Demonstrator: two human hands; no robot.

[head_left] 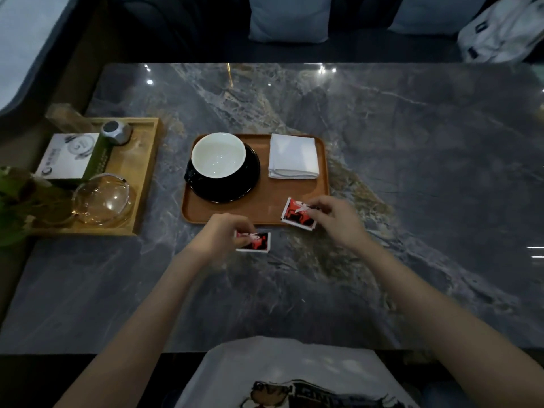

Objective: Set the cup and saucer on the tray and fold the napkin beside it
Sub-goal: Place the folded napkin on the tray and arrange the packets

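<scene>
- The cup (pixel 218 154) sits on the black saucer (pixel 235 187), and both rest on the left half of the brown tray (pixel 259 207) on the marble table (pixel 382 142).
- The napkin (pixel 293 156) lies folded into a white square on the right half of the tray, beside the saucer and apart from it.
- The left hand (pixel 223 231) pinches one red-and-black packet (pixel 255 242) that lies on the table, just in front of the tray's near edge.
- The right hand (pixel 335 216) pinches a second packet (pixel 298 214), which is tilted and overlaps the tray's near right corner.
- Judgement: the named task items appear to be in place; the step in hand concerns the packets only.
- Risk: a forward reach by the left hand may strike the saucer rim and shift the cup.
- Risk: a push against the tray edge may slide the tray on the polished table, since the surface looks smooth.
- Risk: a packet swept past the corner could disturb the napkin's fold.
- A second wooden tray (pixel 147 172) with a glass bowl (pixel 101 198) stands well to the left and is not involved.
</scene>
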